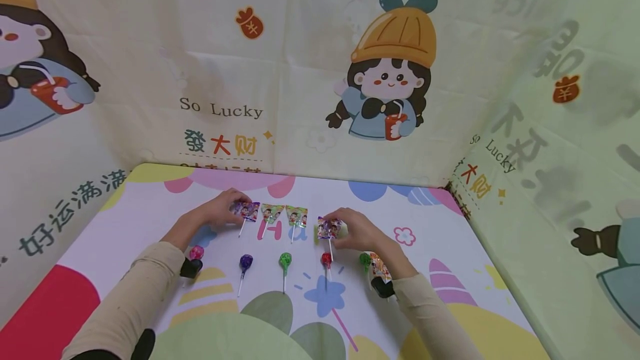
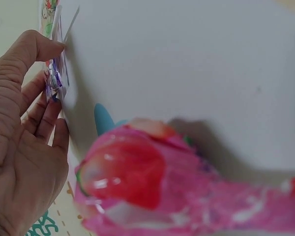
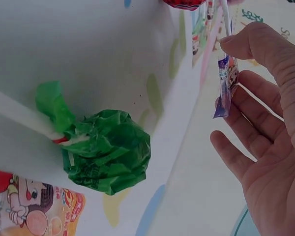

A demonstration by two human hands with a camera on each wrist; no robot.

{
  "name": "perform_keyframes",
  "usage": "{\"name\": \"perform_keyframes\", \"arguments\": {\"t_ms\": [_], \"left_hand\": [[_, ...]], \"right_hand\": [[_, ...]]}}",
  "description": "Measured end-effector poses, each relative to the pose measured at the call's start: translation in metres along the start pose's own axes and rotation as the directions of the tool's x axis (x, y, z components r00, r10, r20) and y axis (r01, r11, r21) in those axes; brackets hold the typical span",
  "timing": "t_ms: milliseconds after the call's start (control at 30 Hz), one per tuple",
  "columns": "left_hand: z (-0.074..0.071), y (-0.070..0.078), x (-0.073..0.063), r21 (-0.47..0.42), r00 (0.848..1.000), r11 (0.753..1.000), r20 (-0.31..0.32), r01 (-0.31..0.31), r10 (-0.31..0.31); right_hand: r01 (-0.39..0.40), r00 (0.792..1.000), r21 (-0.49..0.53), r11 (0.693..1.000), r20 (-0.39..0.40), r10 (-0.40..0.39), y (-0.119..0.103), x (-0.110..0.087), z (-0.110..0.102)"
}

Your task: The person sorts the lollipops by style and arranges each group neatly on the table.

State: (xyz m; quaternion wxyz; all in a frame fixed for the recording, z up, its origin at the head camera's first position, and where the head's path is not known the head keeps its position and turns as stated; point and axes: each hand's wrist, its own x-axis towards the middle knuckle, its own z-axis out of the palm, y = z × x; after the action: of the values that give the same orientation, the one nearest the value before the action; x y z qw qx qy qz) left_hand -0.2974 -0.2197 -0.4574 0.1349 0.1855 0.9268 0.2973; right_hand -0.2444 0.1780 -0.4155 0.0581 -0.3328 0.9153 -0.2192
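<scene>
My left hand point(image 1: 225, 208) pinches a flat lollipop in a purple wrapper point(image 1: 249, 211) at the left end of an upper row, its white stick pointing toward me. Beside it lie two flat lollipops in green wrappers, one point(image 1: 272, 213) next to the other point(image 1: 297, 216). Farther right, my right hand point(image 1: 357, 230) holds another purple-wrapped flat lollipop point(image 1: 328, 229) between thumb and fingers. That packet point(image 3: 223, 88) appears edge-on in the right wrist view, clear of the tabletop. In the left wrist view, the left thumb and fingers point(image 2: 42, 105) close around the other purple packet point(image 2: 55, 81).
Nearer me runs a row of ball lollipops: pink point(image 1: 196, 252), purple point(image 1: 246, 262), green point(image 1: 285, 260), red point(image 1: 326, 260) and another green point(image 1: 365, 261). An orange packet point(image 1: 379, 265) lies by the right wrist. Printed cloth walls point(image 1: 300, 71) enclose the patterned tabletop point(image 1: 165, 215).
</scene>
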Motion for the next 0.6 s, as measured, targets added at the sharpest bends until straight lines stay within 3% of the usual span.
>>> {"name": "perform_keyframes", "arguments": {"t_ms": [600], "left_hand": [[0.000, 0.000, -0.002, -0.007, 1.000, 1.000, -0.002, -0.004, 0.004]], "right_hand": [[-0.055, 0.998, -0.003, 0.998, 0.032, 0.055, 0.005, 0.024, 0.004]]}}
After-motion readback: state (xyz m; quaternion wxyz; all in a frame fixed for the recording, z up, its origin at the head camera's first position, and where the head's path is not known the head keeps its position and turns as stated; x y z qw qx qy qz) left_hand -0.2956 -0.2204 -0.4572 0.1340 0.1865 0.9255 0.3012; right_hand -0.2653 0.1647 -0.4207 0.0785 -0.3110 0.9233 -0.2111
